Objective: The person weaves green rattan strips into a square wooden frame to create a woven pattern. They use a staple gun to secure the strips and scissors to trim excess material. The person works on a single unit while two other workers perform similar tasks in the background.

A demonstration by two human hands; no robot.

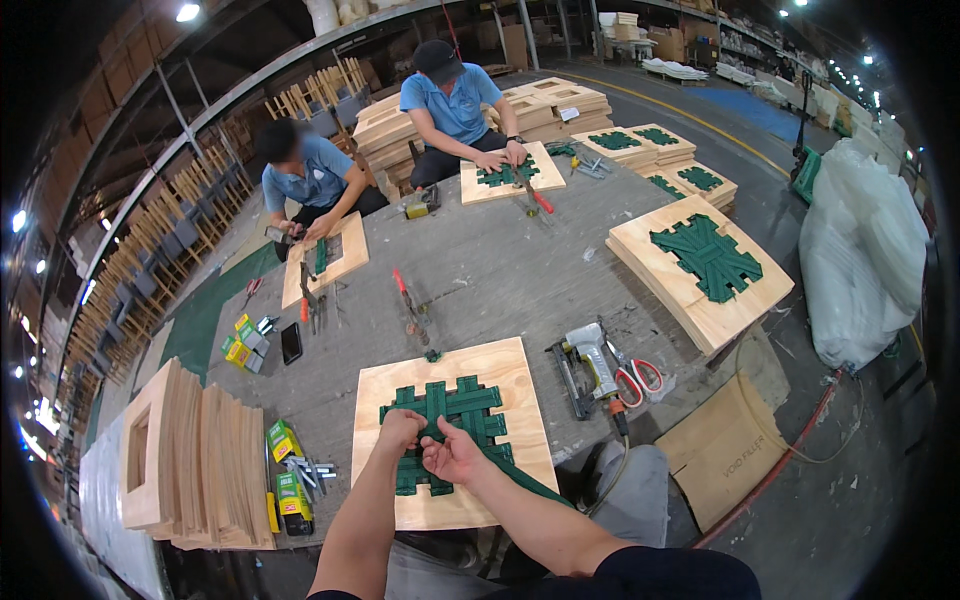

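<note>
In front of me a square plywood panel [520,400] lies on the table, its middle crossed by woven green webbing straps [465,403]. My left hand [402,428] is closed over the left part of the weave, its fingertips pinching a strap. Right beside it, my right hand [455,455] has curled fingers and a raised thumb at the webbing. A loose length of green strap [525,478] runs from under my right hand past the panel's lower right edge. What lies inside the curled fingers is partly hidden.
Right of the panel lie a staple gun [592,362] with its hose and red-handled scissors [638,380]. Left are staple boxes [290,495] and stacked wooden frames [195,460]. A stack of webbed panels [640,235] stands at right. Two people work across the table [480,265].
</note>
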